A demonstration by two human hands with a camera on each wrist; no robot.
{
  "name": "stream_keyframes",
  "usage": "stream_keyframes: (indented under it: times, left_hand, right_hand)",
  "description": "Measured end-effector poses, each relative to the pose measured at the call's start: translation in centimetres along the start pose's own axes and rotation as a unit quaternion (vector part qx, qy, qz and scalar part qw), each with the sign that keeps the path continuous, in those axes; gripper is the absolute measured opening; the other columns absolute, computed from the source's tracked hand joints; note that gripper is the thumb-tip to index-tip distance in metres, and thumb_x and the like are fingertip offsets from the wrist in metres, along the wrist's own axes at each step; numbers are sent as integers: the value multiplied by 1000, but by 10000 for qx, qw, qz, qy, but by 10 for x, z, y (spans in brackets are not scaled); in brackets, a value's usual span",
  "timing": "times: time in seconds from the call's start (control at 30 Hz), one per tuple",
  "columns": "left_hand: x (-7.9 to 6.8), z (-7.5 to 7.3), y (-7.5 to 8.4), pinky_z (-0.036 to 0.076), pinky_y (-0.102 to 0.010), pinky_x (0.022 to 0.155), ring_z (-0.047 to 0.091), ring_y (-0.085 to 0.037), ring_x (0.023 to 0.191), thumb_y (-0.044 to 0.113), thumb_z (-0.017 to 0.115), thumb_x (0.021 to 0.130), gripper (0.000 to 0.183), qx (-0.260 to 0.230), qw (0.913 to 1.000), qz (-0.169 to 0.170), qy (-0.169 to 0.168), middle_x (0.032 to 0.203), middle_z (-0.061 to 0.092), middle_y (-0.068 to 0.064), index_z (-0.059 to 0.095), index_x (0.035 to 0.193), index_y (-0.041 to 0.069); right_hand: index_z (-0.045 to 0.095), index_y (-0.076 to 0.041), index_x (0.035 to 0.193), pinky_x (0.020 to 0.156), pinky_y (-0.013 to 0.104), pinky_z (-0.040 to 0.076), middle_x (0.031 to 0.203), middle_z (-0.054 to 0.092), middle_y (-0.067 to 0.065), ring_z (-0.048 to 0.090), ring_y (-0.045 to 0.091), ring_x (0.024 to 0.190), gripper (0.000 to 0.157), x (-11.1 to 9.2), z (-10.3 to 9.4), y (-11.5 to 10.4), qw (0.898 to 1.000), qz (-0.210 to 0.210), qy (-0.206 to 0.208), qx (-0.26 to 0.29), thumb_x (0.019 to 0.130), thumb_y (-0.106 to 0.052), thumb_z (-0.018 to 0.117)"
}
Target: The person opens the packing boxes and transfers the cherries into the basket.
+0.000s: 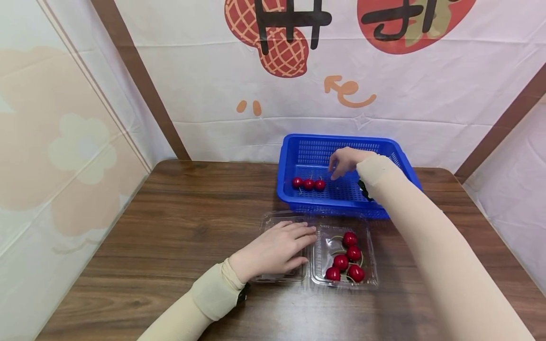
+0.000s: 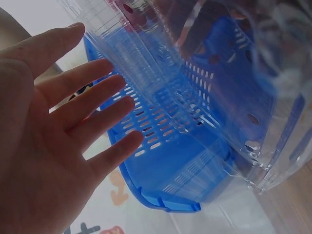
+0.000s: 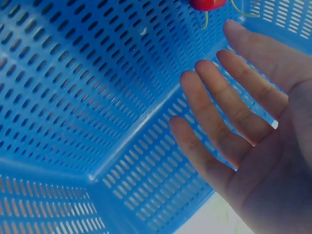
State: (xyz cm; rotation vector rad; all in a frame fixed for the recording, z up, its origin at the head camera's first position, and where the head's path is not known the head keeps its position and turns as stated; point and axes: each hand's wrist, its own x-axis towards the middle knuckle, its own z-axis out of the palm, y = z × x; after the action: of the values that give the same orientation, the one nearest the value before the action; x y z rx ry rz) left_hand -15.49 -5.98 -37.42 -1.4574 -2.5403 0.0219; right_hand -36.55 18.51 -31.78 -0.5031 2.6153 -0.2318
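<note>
My right hand [image 1: 346, 161] reaches into the blue basket [image 1: 294, 201] with nothing in its fingers, which look spread and slightly bent in the right wrist view. To its left, three red cherries [image 1: 308, 184] lie in a row on the basket floor; one cherry [image 3: 207, 4] shows at the top of the right wrist view. My left hand [image 1: 277, 248] lies palm down over the left half of a clear plastic clamshell box [image 1: 373, 279], fingers extended towards its middle. Several stemmed cherries [image 1: 341, 262] sit in the right half of the box.
The brown wooden table [image 1: 179, 227] carries the box right in front of the basket. Behind stands a white fabric wall [image 1: 204, 94] with printed drawings, and another printed panel [image 1: 64, 156] runs along the left side.
</note>
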Motion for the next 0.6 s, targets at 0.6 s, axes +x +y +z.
stream_keyframes:
  times: [0.6]
  left_hand:
    - [2,-1,3,38,-38,107,48,-22,130,40,59,90,51,-67,10000,-10,4,139,53,-4,55,133,13]
  right_hand:
    - [68,-9,101,82,42,52,98,68,9,63,21,86,20,-34,-15,11,9966,-261,725,-304,89,-26,65]
